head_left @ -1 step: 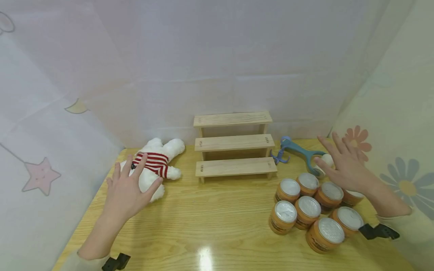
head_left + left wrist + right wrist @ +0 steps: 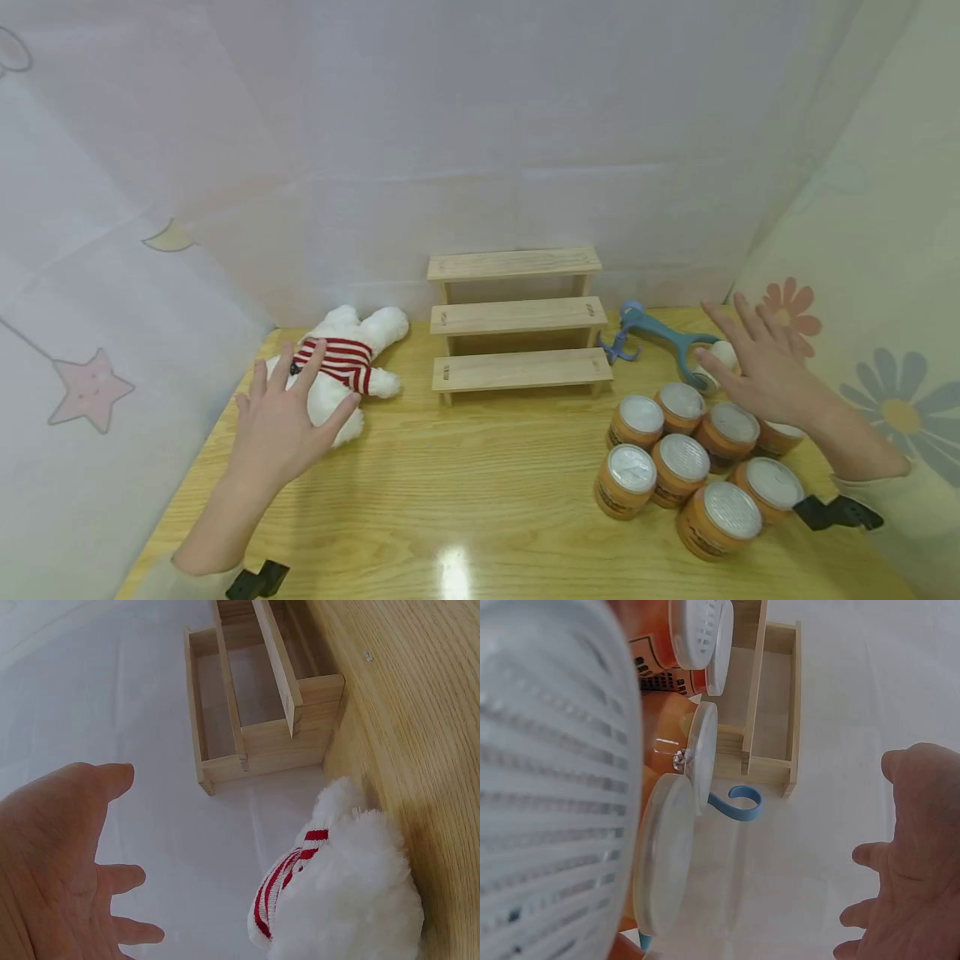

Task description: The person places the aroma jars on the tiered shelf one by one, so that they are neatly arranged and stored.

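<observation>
Spread left hand (image 2: 281, 421) just above plush bear (image 2: 341, 367); spread right hand (image 2: 757, 367) over jars (image 2: 682, 458).

on my light wooden bench (image 2: 465, 492) i see a white plush bear in a striped red sweater (image 2: 341, 367), a three-step wooden riser (image 2: 517, 321), a blue plastic-handled roller (image 2: 671, 342) and eight orange jars with white lids (image 2: 693, 467).

Bare hands (image 2: 281, 421), no rings; pale cream sleeves (image 2: 896, 492) at forearms; small black cam mounts (image 2: 836, 512) at wrists.
</observation>
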